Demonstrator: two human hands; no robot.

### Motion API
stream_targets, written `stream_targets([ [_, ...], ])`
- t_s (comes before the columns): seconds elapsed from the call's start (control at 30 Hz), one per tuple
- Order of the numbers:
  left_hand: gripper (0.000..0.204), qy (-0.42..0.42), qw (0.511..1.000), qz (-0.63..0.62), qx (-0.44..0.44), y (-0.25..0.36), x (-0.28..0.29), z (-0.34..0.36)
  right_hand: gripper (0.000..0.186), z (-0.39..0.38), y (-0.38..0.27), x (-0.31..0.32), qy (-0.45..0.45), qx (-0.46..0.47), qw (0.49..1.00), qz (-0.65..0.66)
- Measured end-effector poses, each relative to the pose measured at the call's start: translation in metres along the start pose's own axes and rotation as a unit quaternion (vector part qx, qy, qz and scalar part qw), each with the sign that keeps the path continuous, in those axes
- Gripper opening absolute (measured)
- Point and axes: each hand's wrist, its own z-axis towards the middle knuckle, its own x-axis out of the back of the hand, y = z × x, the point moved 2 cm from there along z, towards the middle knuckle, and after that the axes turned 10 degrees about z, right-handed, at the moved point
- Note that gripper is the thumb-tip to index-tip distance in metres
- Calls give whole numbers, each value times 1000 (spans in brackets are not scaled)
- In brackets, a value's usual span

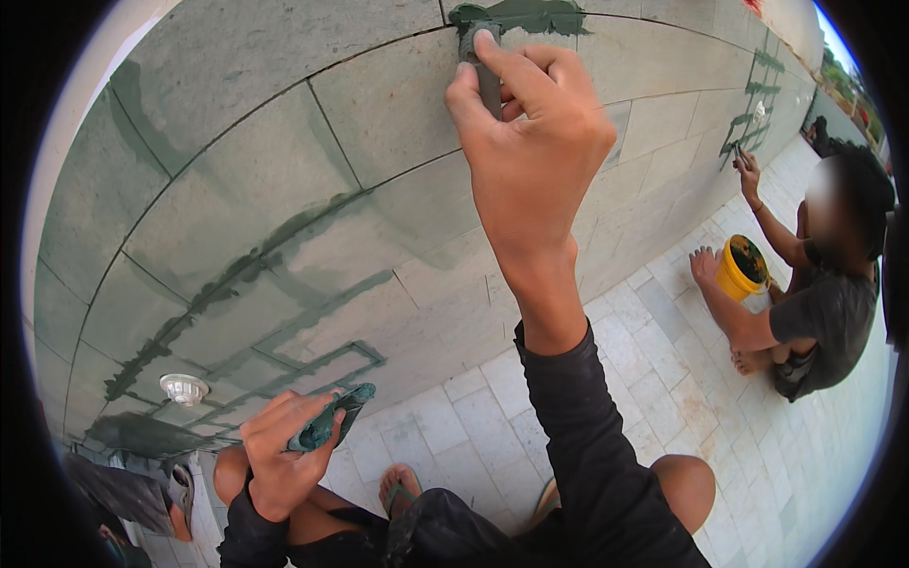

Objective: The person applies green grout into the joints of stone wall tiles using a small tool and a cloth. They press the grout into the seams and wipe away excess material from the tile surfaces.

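My right hand (544, 142) is raised against the tiled wall (407, 104). Its thumb and fingers pinch a narrow, dark grey flat spreader (489, 87) whose upper end is coated in green grout. Just above it, a thick smear of wet green grout (530, 15) covers a tile joint. Lower down on the left, my left hand (289, 450) is closed around a small grout-covered holder (331, 417) with dark green paste on it; its exact kind is hidden by the paste and fingers.
Green grout streaks (237, 270) follow several joints. A white round fitting (184, 389) juts from the wall at lower left. At right, another person (833, 293) squats on the pale tiled floor (436, 426), working the wall beside a yellow bucket (736, 275). Someone's leg (128, 492) shows at lower left.
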Motion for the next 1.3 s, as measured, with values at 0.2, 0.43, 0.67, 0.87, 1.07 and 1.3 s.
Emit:
stream_targets([
  [0.2,28,-5,1000,-5,-20,2,0,-1,17,31,-1,18,43,-101,991,73],
  [0.43,30,-12,1000,11,-13,0,-2,-1,20,38,-35,5,-106,-115,984,86],
  [0.67,29,-7,1000,4,-19,1,-7,2,21,15,-19,3,-29,-179,970,162],
  [0.87,31,-12,999,0,-30,4,-1,2,25,1,2,14,17,-23,997,71],
  [1.07,31,-18,999,-6,-30,3,-3,3,26,-6,0,-10,20,68,997,13],
  [1.3,32,-7,1000,-3,-29,-1,-3,2,18,10,-7,12,-31,-16,999,-12],
])
